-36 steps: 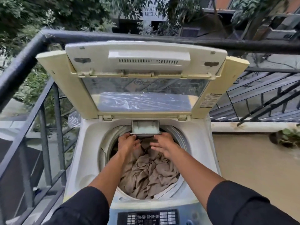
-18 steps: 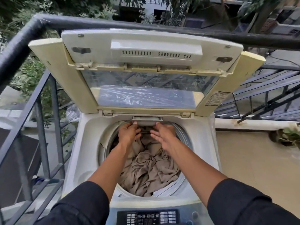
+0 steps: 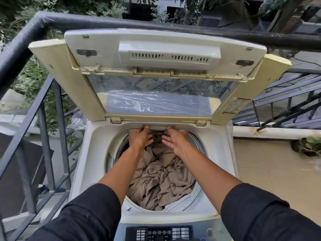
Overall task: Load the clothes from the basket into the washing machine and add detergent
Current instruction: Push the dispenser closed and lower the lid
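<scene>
A white top-loading washing machine (image 3: 97,153) stands before me with its lid (image 3: 159,70) raised upright. Crumpled beige clothes (image 3: 161,178) fill the drum. At the back rim of the opening the grey detergent drawer (image 3: 159,127) sits almost flush with the machine. My left hand (image 3: 139,137) touches the drawer's left front with straight fingertips. My right hand (image 3: 175,139) has its fingers straight against the drawer's right front. No basket or detergent container is in view.
The control panel (image 3: 159,233) is at the near edge. A black metal railing (image 3: 22,47) wraps the left and far sides. A tiled balcony floor (image 3: 271,171) lies to the right, with a plant pot (image 3: 311,146) at its edge.
The detergent drawer stuck out over the drum a second ago; both hands have pushed it back until it is nearly flush. The camera has moved closer to the machine.
</scene>
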A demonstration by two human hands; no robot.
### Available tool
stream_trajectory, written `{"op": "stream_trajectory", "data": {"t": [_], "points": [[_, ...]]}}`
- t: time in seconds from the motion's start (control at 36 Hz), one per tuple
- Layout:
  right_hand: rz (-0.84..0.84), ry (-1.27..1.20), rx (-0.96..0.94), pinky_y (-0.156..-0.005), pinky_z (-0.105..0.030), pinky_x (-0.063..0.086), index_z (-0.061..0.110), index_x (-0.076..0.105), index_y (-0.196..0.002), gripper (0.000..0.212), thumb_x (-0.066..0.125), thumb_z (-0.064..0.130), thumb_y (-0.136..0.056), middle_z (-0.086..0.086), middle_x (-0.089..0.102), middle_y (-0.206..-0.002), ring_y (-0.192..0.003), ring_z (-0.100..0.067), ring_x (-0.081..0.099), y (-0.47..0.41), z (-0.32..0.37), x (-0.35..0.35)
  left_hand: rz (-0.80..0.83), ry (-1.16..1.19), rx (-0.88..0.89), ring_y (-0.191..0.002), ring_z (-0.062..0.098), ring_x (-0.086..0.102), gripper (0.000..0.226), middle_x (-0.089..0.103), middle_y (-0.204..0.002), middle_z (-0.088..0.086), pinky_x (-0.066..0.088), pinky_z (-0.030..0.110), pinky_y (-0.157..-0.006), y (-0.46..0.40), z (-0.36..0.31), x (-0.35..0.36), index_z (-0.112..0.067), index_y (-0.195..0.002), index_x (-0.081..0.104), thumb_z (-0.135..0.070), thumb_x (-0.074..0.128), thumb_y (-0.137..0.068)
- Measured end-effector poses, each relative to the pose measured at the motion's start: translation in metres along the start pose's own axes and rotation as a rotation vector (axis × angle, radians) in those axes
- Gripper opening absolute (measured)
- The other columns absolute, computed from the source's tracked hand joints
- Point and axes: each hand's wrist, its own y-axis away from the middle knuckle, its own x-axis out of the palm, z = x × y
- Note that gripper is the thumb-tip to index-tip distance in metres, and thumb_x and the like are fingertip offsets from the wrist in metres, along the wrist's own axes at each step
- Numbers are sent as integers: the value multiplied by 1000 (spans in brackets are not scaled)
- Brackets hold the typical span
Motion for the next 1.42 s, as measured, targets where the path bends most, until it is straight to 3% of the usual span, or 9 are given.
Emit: {"op": "stream_trajectory", "data": {"t": [0.19, 0.33, 0.56, 0.72, 0.83, 0.97, 1.08, 1.25, 1.42], "points": [[-2, 49, -18, -75, -39, 64, 9, 61, -108, 18, 65, 25, -101, -14, 73, -117, -97, -29, 75, 3, -2, -2, 22, -24, -6, -90, 20, 72, 37, 71, -98, 5, 63, 41, -83, 7, -1, 1, 2, -128, 61, -27, 59, -105], [-10, 100, -70, -77, -39, 64, 11, 62, -100, 19, 67, 30, -99, -11, 75, -110, -95, -27, 76, 12, -2, -11, 72, -25, -40, -91, 23, 71, 35, 71, -120, 15, 60, 32, -67, 24, 0, 0, -5, -130, 56, -30, 56, -106], [15, 215, -188, -81, -42, 63, 18, 63, -107, 18, 61, 35, -102, -8, 77, -98, -86, -24, 76, 48, 4, -27, 127, -108, 20, -89, 21, 71, 16, 76, -110, 9, 57, 33, -69, 59, 3, -3, -20, -113, 64, -30, 54, -105], [27, 537, -544, -75, -44, 62, 30, 67, -99, 20, 62, 49, -93, 3, 77, -86, -77, -20, 74, 91, 21, -38, 181, -134, 111, -98, 22, 71, 22, 76, -108, 6, 60, 43, -83, 96, -7, -3, -17, -119, 64, -32, 57, -104], [-57, 716, -822, -80, -37, 59, 29, 68, -107, 26, 61, 51, -94, 8, 74, -93, -85, -13, 70, 127, 39, -42, 187, -176, 291, -102, 26, 74, 26, 77, -106, 10, 60, 48, -90, 122, -22, -1, -12, -115, 66, -34, 60, -102], [-213, 846, -1139, -77, -37, 60, 28, 68, -117, 31, 58, 49, -96, 8, 76, -100, -89, -14, 72, 174, 73, -39, 111, -414, 689, -91, 14, 75, 31, 79, -92, -8, 62, 48, -85, 154, -63, -2, -33, -100, 72, -58, 62, -85], [-356, 878, -1478, -69, -35, 58, 24, 69, -113, 28, 57, 44, -97, 5, 74, -97, -86, -17, 70, 204, 100, -37, -62, -572, 993, -90, 3, 70, 21, 76, -94, -14, 58, 33, -85, 187, -113, 3, -31, -105, 75, -44, 62, -95], [-509, 880, -1710, -67, -27, 43, 18, 68, -103, 17, 61, 32, -96, 0, 70, -95, -85, -20, 62, 224, 142, -27, -244, -646, 1397, -77, 7, 68, 19, 74, -90, -11, 57, 33, -69, 223, -175, 13, -27, -105, 72, -37, 58, -99], [-578, 1057, -1747, -88, -38, 50, 16, 67, -114, 32, 57, 37, -91, -6, 65, -118, -106, -24, 55, 212, 182, -10, -398, -870, 1557, -116, 20, 56, 29, 68, -124, 1, 41, 31, -90, 224, -215, 21, -23, -125, 65, -33, 53, -100]]}}
